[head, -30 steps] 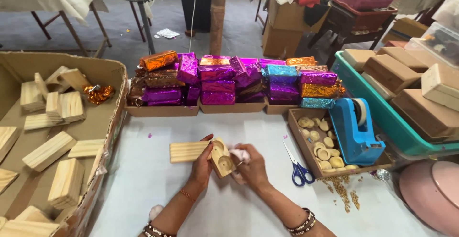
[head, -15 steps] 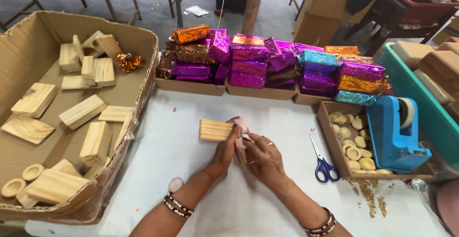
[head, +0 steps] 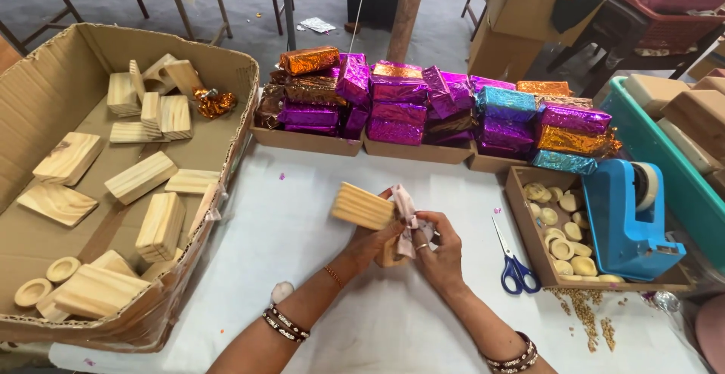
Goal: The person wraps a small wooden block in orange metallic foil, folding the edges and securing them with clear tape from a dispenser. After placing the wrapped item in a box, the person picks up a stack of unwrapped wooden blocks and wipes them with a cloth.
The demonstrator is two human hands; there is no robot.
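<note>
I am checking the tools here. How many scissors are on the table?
1. The scissors, with blue handles, lie on the white table between the right hand and the tray holding the tape dispenser. Others may be hidden.

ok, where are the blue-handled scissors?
Head view: the blue-handled scissors lie on the white table, right of the right hand, beside the cardboard tray.

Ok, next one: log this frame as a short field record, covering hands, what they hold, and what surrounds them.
left hand: grips a ridged wooden block, lifted off the table
right hand: pinches a pale cloth against the block
table: white cover
left side: cardboard box of wooden blocks
back: foil-wrapped packs in low trays
right side: blue-handled scissors, blue tape dispenser
</note>
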